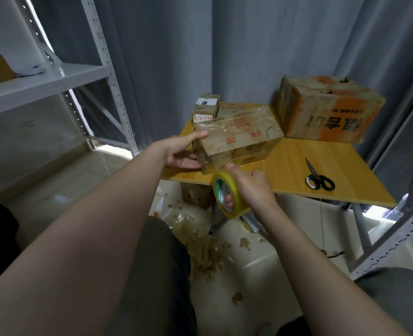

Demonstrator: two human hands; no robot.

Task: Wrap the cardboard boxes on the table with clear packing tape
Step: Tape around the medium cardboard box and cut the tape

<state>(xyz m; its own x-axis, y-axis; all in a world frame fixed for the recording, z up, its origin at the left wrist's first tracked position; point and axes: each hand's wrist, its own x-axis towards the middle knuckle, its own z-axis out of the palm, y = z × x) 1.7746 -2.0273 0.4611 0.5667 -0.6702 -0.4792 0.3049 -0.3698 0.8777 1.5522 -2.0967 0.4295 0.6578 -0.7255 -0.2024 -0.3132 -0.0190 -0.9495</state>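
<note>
A flat cardboard box with red print (239, 139) lies on the yellow wooden table (297, 166), its top covered in shiny clear tape. My left hand (183, 151) grips its near left corner, thumb on top and fingers below. My right hand (251, 187) holds a yellowish roll of tape (227, 194) just off the table's front edge, fingers through the core and thumb reaching up to the box's front face. A larger orange-printed box (326, 110) stands at the back right. A small labelled box (205, 107) sits behind the flat one.
Black scissors (318, 179) lie on the table's right part. A white metal shelf (55, 78) stands at left, another rack (394, 238) at right. Tape scraps (200, 243) litter the tiled floor by my knees. Another box (195, 195) sits under the table. Grey curtains hang behind.
</note>
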